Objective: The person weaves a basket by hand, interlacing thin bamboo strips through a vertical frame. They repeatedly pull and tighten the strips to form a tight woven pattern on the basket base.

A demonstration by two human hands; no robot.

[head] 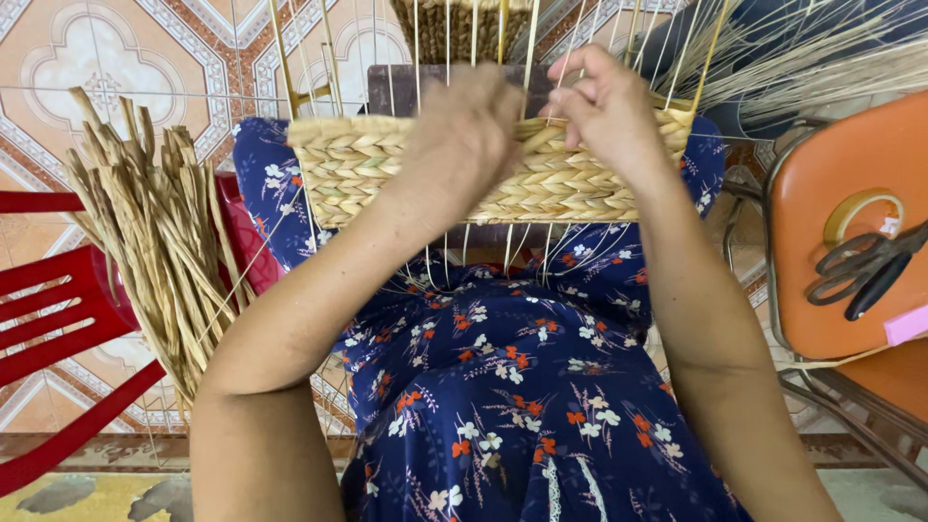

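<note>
— What have we got in our hands?

— Our right hand [607, 108] pinches one thin upright spoke at the top edge of the woven basket band [483, 169], fingers closed on it. Our left hand [467, 130] lies over the band's upper rim, fingers curled down behind it; we cannot tell whether it clamps a strand or only presses there.

— And how does the band lie?

— Its long axis runs left to right across our lap, resting above the knees on the blue flowered dress [503, 387]. The braided rows follow that same line, while the wire spokes [425, 39] cross them, pointing straight up and away from us, with more poking out below.

— What sits around it?

— To our left, a bundle of dried twisted straw [155, 242] leans on a red chair [58, 319], its stalks fanning upward. To our right, black scissors [860, 271] lie on an orange chair seat [822, 174].
</note>
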